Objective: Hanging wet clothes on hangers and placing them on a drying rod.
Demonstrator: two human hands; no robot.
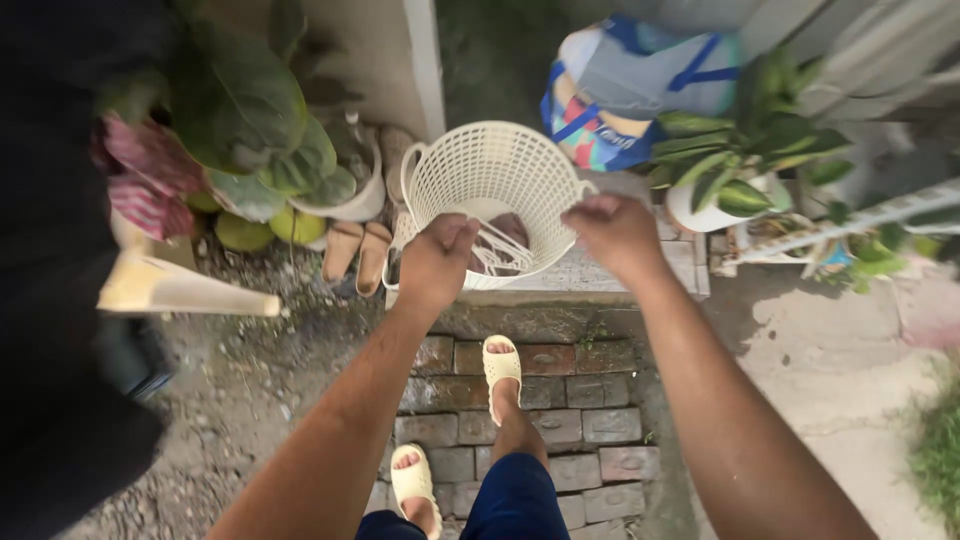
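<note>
A cream, perforated plastic basket (480, 170) with side handles is held in front of me. My left hand (437, 260) grips its near rim on the left, and my right hand (613, 230) grips the rim on the right. Inside the basket lie some pale cords or straps and a bit of cloth. Below, my feet in pale yellow sandals (501, 366) stand on a brick path (560, 425).
A leafy potted plant (260, 130) and a pair of tan slippers (358, 252) sit at left. A blue and white bag (630, 90) and a white pot with a green plant (735, 165) stand at right. Bare ground and concrete flank the bricks.
</note>
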